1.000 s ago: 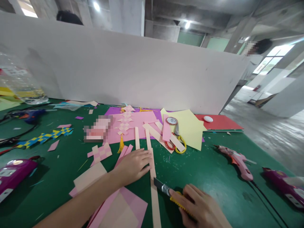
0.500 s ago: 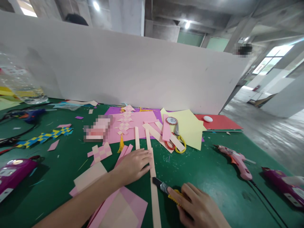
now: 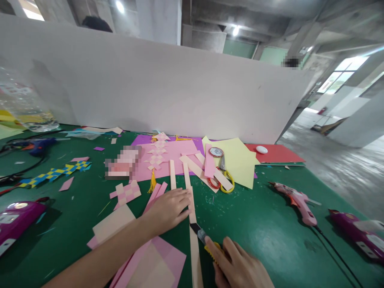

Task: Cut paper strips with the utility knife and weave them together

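Note:
My left hand [image 3: 172,210] lies flat, its fingertips pressing on a narrow peach paper strip [image 3: 193,214]. Below it runs a longer peach strip [image 3: 195,256] toward the near edge. My right hand [image 3: 237,262] grips a yellow utility knife [image 3: 213,250], whose dark blade touches the strips where they meet. Two more peach strips stand beyond my left hand. Pink strips [image 3: 154,196] lie left of it, and pink and peach sheets [image 3: 168,260] lie under my left forearm. A woven pink piece [image 3: 127,193] rests farther left.
Scissors [image 3: 227,182] and a round tape [image 3: 216,152] lie on yellow paper [image 3: 240,160]. A pink glue gun [image 3: 297,200] and purple power strip [image 3: 357,232] are right; another power strip [image 3: 18,220] and a bottle [image 3: 27,104] are left.
My right hand and the knife have moved left, and the blade now crosses onto the strip. My left hand stays in place.

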Available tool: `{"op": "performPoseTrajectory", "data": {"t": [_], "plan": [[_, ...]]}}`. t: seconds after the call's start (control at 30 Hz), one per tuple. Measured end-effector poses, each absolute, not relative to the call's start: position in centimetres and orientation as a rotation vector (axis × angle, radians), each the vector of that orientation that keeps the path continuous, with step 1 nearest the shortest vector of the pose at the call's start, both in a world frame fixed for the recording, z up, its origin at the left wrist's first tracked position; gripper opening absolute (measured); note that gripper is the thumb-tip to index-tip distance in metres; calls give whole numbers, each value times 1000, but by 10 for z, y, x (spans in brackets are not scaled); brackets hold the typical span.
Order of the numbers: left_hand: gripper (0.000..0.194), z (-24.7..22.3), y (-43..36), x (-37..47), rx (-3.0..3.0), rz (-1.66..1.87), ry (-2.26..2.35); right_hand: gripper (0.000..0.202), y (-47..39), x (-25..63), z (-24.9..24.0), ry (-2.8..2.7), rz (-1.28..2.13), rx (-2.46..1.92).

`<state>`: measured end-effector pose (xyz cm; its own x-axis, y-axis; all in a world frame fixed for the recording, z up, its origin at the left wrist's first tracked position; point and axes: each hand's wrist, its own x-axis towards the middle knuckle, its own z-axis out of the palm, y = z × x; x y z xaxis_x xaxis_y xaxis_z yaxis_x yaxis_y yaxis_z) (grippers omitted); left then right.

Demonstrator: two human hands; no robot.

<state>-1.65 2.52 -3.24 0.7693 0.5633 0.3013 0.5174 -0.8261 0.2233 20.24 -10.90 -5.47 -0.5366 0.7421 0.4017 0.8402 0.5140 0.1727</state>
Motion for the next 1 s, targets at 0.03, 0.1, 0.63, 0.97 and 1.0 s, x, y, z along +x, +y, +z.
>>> {"op": "performPoseTrajectory", "data": {"t": [0.03,0.1,0.63,0.97,1.0], "plan": [[26,-33,25,-16,2840,540,871,45,-109,202,-55,-2474,-519,-1331],[27,-33,25,-16,2851,526,863,45,-110,203,-54,-2462,-524,-1336],[26,-31,25,-16,2865,495,857,46,-108,207,-50,-2525,-363,-1381],[29,-27,24,-16,2865,385,878,45,-105,205,-48,-2487,-346,-1440],[31,-27,24,-17,2865,372,878,45,-105,205,-48,-2489,-350,-1433]]}}
